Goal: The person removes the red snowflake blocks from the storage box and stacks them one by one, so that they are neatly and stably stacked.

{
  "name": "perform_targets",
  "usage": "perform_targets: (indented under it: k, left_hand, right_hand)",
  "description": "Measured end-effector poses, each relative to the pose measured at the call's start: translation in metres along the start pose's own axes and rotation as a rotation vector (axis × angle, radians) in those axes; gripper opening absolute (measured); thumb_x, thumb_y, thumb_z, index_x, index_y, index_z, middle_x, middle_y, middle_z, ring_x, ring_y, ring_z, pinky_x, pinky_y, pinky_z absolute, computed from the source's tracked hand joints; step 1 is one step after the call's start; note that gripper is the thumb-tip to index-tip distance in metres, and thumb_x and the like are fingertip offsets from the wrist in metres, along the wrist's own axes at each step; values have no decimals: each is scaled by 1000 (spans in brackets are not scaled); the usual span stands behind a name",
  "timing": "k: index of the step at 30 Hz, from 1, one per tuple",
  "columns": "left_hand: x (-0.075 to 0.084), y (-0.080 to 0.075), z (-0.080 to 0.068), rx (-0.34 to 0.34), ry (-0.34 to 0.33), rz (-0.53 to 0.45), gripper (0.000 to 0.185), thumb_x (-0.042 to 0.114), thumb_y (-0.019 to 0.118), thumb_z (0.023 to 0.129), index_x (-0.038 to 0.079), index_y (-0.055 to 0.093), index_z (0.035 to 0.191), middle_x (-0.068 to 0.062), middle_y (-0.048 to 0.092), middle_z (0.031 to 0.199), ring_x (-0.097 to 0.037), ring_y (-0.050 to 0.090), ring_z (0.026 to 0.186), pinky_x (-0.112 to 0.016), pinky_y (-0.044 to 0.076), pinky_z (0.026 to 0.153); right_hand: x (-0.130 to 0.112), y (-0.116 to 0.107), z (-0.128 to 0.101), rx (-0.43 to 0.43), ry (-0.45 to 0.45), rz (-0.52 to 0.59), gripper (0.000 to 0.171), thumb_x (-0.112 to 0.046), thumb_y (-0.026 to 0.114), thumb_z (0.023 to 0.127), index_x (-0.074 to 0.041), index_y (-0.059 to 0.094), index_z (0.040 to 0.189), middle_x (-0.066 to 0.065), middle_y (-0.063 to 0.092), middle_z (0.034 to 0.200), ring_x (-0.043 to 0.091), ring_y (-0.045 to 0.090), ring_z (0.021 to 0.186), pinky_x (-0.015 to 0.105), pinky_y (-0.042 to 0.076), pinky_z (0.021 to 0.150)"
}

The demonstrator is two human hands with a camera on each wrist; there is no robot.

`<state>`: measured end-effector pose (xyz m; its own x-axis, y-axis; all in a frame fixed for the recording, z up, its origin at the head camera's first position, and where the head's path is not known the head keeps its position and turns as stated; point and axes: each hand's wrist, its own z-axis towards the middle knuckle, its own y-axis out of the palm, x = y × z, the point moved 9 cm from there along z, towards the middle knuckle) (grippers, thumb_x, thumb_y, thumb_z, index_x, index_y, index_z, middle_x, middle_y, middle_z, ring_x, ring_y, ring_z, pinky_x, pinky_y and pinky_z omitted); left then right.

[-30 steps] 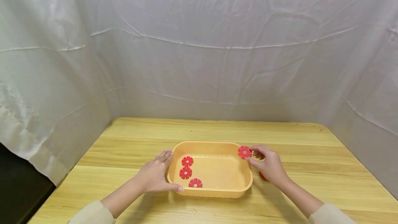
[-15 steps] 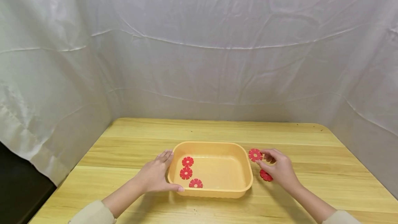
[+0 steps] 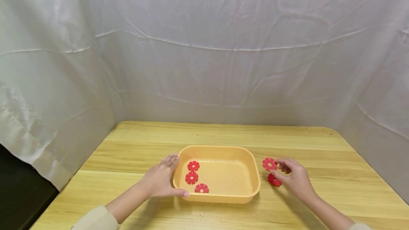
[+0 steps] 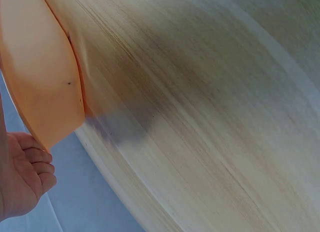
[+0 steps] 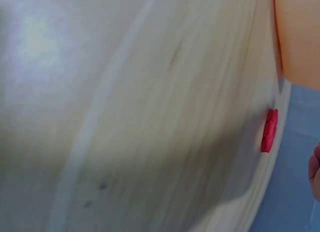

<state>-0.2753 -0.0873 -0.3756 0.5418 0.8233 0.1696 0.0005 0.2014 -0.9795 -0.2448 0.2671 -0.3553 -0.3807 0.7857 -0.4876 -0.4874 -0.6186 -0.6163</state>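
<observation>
My right hand (image 3: 295, 179) pinches a red snowflake building disc (image 3: 270, 164) between thumb and fingers, to the right of a pale orange plastic basin (image 3: 223, 197). Just below the held disc, a second red disc (image 3: 274, 180) lies on the table; it also shows in the right wrist view as a red piece (image 5: 269, 131). On the basin's left side rests my left hand (image 3: 161, 180), thumb along the front rim and fingers against the left wall. Three discs sit inside the basin at its left: a far disc (image 3: 193, 166), a middle disc (image 3: 191, 178) and a near disc (image 3: 201, 188).
The wooden table (image 3: 153, 141) stretches beyond and to both sides of the basin. Pale cloth (image 3: 223, 74) hangs behind it and at both sides. A dark area (image 3: 19, 191) lies past the table's left edge.
My right hand has drawn the pinched disc from over the basin's right rim out to the right and nearer, uncovering the disc on the table. My left hand stays put.
</observation>
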Motion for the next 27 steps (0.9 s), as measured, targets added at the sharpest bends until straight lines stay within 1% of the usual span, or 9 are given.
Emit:
perform_targets:
  k: [5, 12, 16, 23, 27]
  left_hand:
    - [0, 1, 1, -10, -4, -1, 114, 78, 59, 64, -7, 37, 138, -24, 35, 145, -39, 35, 134, -51, 44, 98]
    - [-1, 2, 0, -17, -14, -9, 115, 78, 59, 63, -6, 37, 138, -24, 34, 146, -39, 34, 135, -52, 44, 98]
    - [-1, 2, 0, -11, -10, -11, 114, 78, 59, 63, -7, 38, 138, -24, 35, 145, -40, 34, 134, -52, 43, 99]
    - [-2, 2, 0, -9, -14, -4, 114, 78, 59, 63, -6, 38, 138, -24, 35, 145, -39, 35, 134, -52, 42, 100]
    - [-2, 1, 0, -11, -21, -6, 115, 78, 59, 62, -6, 37, 138, -23, 34, 146, -39, 34, 135, -51, 41, 102]
  right_hand:
    - [6, 0, -5, -15, 18, 11, 27, 4, 79, 62, 3, 68, 87, 0, 58, 70, -4, 48, 63, 17, 48, 53]
    - [16, 3, -14, -46, 76, 33, 26, 5, 79, 63, 4, 68, 87, 0, 57, 71, -5, 46, 62, 17, 47, 52]
    - [24, 8, -18, -87, 137, 24, 25, 3, 78, 65, 4, 68, 87, 0, 58, 69, -6, 44, 61, 16, 45, 50]
    - [37, 17, -28, -185, 277, 5, 23, 1, 76, 69, 5, 68, 90, 2, 59, 69, -6, 43, 59, 16, 44, 51]
    - [40, 18, -31, -196, 301, -3, 23, 2, 76, 70, 5, 68, 91, 2, 60, 70, -6, 44, 60, 16, 45, 52]
